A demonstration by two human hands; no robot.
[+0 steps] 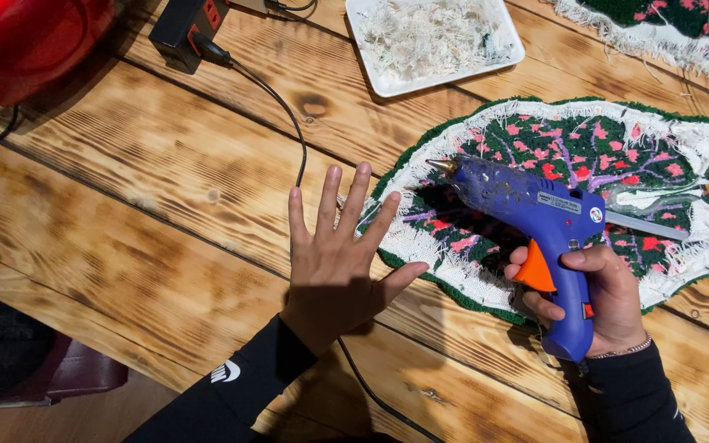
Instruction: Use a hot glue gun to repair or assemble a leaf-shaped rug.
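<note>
Left hand [340, 261] splayed flat; right hand [609, 294] gripping glue gun [539, 215].

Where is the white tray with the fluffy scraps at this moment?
In the head view, the white tray sits at the top centre of the wooden table, beyond the tufted rug piece and right of the black power strip.

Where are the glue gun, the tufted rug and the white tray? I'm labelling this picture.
glue gun [535, 201], head view, blue barrel.
tufted rug [617, 152], head view, green and pink pile.
white tray [387, 84], head view, front rim.
</note>
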